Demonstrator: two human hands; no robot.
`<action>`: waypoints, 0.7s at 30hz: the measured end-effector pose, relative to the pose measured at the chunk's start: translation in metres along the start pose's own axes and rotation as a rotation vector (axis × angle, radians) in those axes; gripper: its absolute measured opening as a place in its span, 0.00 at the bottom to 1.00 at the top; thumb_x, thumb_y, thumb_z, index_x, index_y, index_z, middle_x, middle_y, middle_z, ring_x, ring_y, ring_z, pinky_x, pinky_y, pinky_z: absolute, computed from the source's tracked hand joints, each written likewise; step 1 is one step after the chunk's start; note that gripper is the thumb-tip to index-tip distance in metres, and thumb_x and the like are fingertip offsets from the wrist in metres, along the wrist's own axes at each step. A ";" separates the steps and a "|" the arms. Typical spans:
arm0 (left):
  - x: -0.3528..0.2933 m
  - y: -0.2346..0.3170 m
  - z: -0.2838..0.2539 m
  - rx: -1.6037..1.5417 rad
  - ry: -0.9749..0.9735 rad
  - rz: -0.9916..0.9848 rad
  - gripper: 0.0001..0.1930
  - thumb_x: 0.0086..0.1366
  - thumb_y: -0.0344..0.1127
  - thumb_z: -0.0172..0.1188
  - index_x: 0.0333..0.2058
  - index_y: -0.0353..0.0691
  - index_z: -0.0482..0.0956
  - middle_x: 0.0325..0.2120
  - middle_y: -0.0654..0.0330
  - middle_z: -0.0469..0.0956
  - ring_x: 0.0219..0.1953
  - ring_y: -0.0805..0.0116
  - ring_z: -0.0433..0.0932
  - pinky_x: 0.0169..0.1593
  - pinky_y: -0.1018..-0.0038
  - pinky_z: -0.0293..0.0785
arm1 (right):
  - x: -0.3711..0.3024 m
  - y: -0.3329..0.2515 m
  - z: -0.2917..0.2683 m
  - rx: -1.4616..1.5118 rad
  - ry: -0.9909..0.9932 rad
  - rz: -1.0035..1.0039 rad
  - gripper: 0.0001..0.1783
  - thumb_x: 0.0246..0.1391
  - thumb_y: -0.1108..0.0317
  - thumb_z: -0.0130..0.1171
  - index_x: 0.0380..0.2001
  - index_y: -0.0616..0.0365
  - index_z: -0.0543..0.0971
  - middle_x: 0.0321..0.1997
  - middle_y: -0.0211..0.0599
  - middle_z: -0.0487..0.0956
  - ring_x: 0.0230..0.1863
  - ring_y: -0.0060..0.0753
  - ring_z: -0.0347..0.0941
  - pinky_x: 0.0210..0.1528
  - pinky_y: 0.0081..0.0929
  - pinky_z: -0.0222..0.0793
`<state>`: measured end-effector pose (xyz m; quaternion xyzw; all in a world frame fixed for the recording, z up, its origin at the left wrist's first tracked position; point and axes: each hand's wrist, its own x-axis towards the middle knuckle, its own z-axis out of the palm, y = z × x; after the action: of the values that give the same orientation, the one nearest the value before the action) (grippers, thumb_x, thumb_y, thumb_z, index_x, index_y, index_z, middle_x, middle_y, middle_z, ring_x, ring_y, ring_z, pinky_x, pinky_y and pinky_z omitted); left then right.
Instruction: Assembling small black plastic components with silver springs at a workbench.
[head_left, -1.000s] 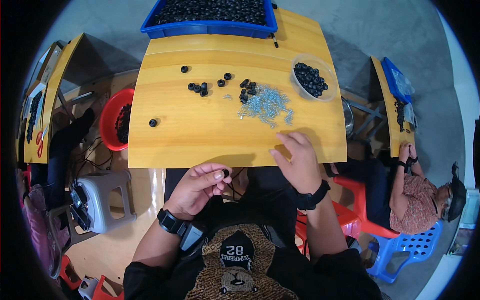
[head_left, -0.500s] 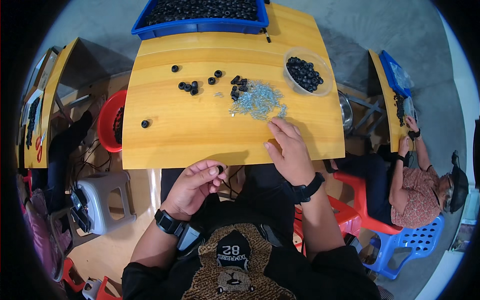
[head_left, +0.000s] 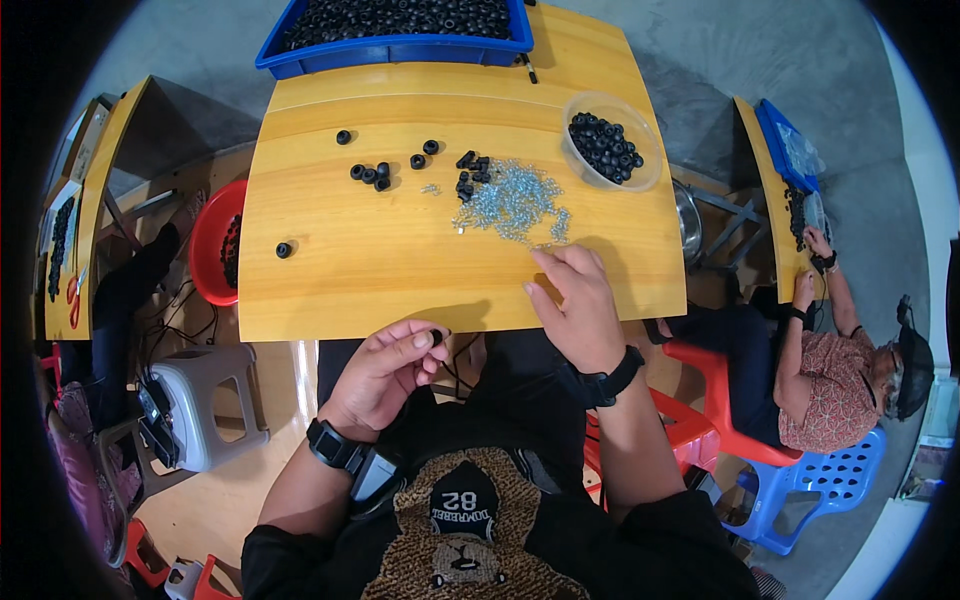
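Observation:
My left hand [head_left: 388, 372] is closed at the table's near edge, a small round black plastic part [head_left: 436, 338] pinched between thumb and forefinger. Over the table to its right, my right hand [head_left: 582, 308] reaches toward a loose pile of small silvery metal pieces [head_left: 512, 200], too small to name surely. Its fingertips are down at the pile's near edge, beside a few stray pieces. The thumb stands apart from the forefinger, and nothing shows between them. Several short black parts [head_left: 466, 180] lie against the pile's left side.
Loose black parts [head_left: 369, 173] are scattered on the yellow wooden table [head_left: 360, 275]. A clear round tub [head_left: 650, 178] of black parts sits right, and a blue tray [head_left: 395, 52] of them at the back. Left, below the tabletop, is a red basin [head_left: 208, 262]. A co-worker [head_left: 835, 395] sits right.
My right fingertips have drawn slightly back toward me at the pile's near edge. My left hand keeps its pinch on the black part. The whole view has shifted a little.

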<state>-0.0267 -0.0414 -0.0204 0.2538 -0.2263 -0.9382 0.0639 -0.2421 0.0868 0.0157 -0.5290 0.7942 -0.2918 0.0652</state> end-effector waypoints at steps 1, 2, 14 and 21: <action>0.000 0.000 0.000 -0.001 0.002 0.000 0.10 0.64 0.34 0.56 0.41 0.35 0.77 0.29 0.62 0.79 0.30 0.78 0.74 0.35 0.83 0.69 | 0.001 -0.002 0.001 0.003 -0.016 0.013 0.19 0.46 0.72 0.60 0.43 0.68 0.76 0.41 0.48 0.73 0.45 0.50 0.67 0.47 0.37 0.66; 0.000 0.000 -0.001 -0.004 0.003 0.003 0.10 0.64 0.34 0.56 0.41 0.35 0.77 0.29 0.62 0.79 0.30 0.78 0.74 0.35 0.83 0.69 | 0.002 -0.004 0.002 0.007 -0.034 0.025 0.18 0.46 0.72 0.60 0.42 0.68 0.76 0.37 0.47 0.73 0.43 0.49 0.68 0.46 0.38 0.67; 0.000 0.004 -0.003 -0.016 -0.002 -0.015 0.10 0.64 0.34 0.56 0.40 0.35 0.77 0.28 0.63 0.79 0.28 0.78 0.74 0.34 0.83 0.69 | 0.004 0.011 -0.003 -0.021 0.081 0.048 0.14 0.46 0.73 0.59 0.38 0.65 0.78 0.33 0.47 0.74 0.38 0.50 0.70 0.42 0.38 0.68; 0.002 0.003 -0.001 0.034 0.037 -0.007 0.12 0.63 0.38 0.57 0.39 0.35 0.75 0.26 0.63 0.77 0.26 0.76 0.70 0.31 0.82 0.67 | 0.021 0.016 -0.002 -0.029 0.094 0.053 0.10 0.45 0.75 0.58 0.34 0.63 0.80 0.30 0.47 0.75 0.37 0.50 0.71 0.41 0.38 0.68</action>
<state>-0.0283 -0.0450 -0.0206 0.2731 -0.2399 -0.9296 0.0606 -0.2646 0.0731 0.0129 -0.4943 0.8144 -0.3028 0.0279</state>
